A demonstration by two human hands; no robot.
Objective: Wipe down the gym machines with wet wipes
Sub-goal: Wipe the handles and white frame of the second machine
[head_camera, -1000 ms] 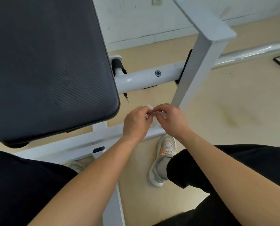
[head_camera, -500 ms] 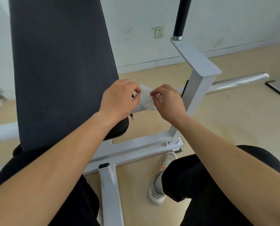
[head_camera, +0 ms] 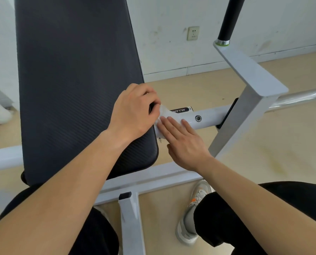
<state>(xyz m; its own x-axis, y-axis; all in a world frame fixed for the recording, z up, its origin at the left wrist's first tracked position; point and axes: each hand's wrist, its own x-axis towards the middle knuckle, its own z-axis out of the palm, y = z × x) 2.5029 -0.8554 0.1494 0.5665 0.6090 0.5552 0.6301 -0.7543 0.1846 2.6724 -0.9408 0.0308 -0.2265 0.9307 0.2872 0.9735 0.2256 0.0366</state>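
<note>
Two hands meet on the wet wipe [head_camera: 163, 112], bunched against the white crossbar [head_camera: 206, 117] right of the black pad [head_camera: 76, 89]. Left hand [head_camera: 133, 115] pinches it closed; right hand [head_camera: 181, 138] lies flat, fingers spread. Bunched so, it may smear rather than wipe, or slip off.

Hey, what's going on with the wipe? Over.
Left hand pinching wipe. Right hand flat, pressing it on white bar. Nothing blocking.
</note>
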